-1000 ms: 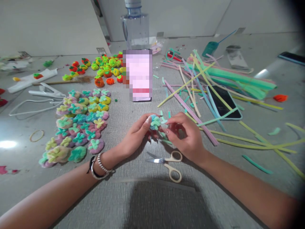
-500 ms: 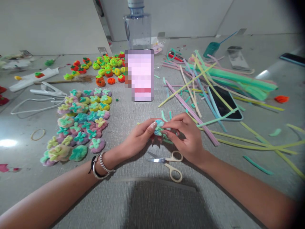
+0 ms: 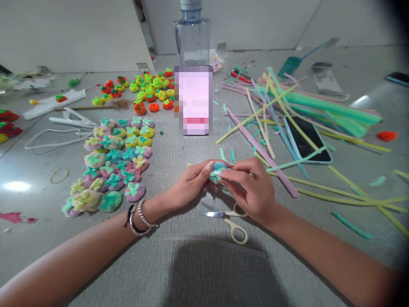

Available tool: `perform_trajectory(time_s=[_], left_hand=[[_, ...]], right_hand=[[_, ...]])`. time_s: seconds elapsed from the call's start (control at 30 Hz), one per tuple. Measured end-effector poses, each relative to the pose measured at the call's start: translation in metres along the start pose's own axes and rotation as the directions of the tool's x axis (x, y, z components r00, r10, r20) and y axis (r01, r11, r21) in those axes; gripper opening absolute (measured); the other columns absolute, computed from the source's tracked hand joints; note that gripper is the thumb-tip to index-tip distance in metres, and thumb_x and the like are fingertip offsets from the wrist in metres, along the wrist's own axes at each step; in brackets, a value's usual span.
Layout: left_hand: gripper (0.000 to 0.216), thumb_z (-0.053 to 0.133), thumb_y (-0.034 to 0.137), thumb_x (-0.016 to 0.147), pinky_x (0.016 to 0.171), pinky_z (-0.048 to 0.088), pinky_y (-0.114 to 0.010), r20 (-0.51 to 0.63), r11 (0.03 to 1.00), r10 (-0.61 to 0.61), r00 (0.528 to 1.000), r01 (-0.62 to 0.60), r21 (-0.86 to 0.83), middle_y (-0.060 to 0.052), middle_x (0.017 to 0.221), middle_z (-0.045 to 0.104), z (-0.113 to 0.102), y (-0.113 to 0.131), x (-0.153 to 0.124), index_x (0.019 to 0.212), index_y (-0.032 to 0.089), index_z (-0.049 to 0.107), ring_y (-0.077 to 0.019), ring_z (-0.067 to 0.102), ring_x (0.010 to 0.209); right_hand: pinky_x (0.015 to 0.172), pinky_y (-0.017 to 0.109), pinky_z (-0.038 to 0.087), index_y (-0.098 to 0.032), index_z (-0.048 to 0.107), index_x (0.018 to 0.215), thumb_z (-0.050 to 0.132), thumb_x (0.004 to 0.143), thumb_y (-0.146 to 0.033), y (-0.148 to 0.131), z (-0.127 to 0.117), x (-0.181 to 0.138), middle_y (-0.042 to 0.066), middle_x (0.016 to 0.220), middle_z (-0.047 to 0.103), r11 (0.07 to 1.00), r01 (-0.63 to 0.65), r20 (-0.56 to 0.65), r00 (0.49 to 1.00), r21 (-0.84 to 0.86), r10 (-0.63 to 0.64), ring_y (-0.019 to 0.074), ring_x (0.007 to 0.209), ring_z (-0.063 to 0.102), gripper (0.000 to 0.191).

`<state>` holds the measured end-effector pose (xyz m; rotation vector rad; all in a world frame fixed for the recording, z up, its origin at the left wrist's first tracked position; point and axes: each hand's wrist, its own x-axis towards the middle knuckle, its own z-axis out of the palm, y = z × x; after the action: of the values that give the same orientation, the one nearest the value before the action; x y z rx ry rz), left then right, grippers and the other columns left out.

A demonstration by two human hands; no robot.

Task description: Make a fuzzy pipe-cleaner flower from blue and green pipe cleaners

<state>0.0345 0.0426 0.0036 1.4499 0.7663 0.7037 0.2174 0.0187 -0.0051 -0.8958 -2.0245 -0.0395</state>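
Note:
A small blue and mint-green pipe-cleaner pumpkin (image 3: 218,169) is held between my two hands above the table. My left hand (image 3: 194,179) grips it from the left, thumb on top. My right hand (image 3: 254,185) has its thumb and fingertips pinched on the right side of the same piece, partly covering it. Just below my hands, scissors (image 3: 225,216) with cream handles lie on the grey table, blades pointing left. To the left sit rows of pastel pipe-cleaner pumpkins (image 3: 118,160) with leafy tops.
An upright phone (image 3: 196,100) with a blurred screen stands ahead, before a clear bottle (image 3: 192,40). Pipe cleaners (image 3: 262,157) cross the right side, some over another phone (image 3: 306,140). Orange and yellow pumpkins (image 3: 150,87) stand at the back left, near a white hanger-like object (image 3: 60,132).
The view has shifted slightly, so everything appears further right. My right fingers have moved over the top of the pumpkin and now cover more of it; both hands still hold it.

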Motion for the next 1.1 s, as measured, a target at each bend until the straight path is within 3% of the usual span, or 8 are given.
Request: perform_trajectory(time_s=[0.4,0.67,0.9,1.1], left_hand=[[0.047,0.032,0.049,0.099,0.074,0.045,-0.027,0.021,0.998,0.052,0.998,-0.053,0.028,-0.006,0.091,0.062,0.0,0.0,0.0002,0.115,0.015,0.06,-0.0141,0.055,0.077],[0.043,0.038,0.05,0.097,0.071,0.046,-0.026,-0.017,0.997,0.071,0.997,-0.071,0.009,-0.006,0.093,0.06,0.0011,-0.0002,-0.0003,0.112,0.016,0.06,-0.0141,0.054,0.078],[0.035,0.039,0.044,0.098,0.09,0.042,-0.03,-0.029,0.991,0.115,0.993,-0.112,0.077,-0.006,0.103,0.06,-0.0004,0.0004,-0.0007,0.111,0.018,0.058,-0.0167,0.054,0.097],[0.037,0.039,0.047,0.098,0.087,0.043,-0.031,-0.027,0.99,0.108,0.994,-0.105,0.089,-0.006,0.101,0.06,-0.0004,-0.0004,-0.0004,0.11,0.018,0.058,-0.0171,0.054,0.094]], right_hand=[[0.072,0.034,0.047,-0.021,0.052,0.102,0.065,0.085,-0.014,-0.0026,-0.0008,0.0002,0.004,0.092,0.055,0.995,0.08,-0.051,0.995,-0.06,-0.083,0.0187,0.082,0.052,0.023],[0.078,0.036,0.046,-0.022,0.053,0.1,0.062,0.088,-0.019,-0.004,-0.0011,0.0026,0.005,0.095,0.054,0.987,0.069,-0.044,0.996,-0.142,-0.076,0.0202,0.087,0.052,0.015],[0.081,0.036,0.046,-0.021,0.055,0.101,0.061,0.089,-0.021,-0.0046,-0.0012,0.0024,0.006,0.097,0.056,0.984,0.059,-0.044,0.997,-0.168,-0.067,0.0206,0.09,0.054,0.014],[0.08,0.035,0.046,-0.021,0.057,0.097,0.061,0.09,-0.021,-0.005,-0.0001,0.0032,0.005,0.094,0.059,0.986,0.038,-0.064,0.997,-0.163,-0.049,0.0198,0.088,0.055,0.008]])
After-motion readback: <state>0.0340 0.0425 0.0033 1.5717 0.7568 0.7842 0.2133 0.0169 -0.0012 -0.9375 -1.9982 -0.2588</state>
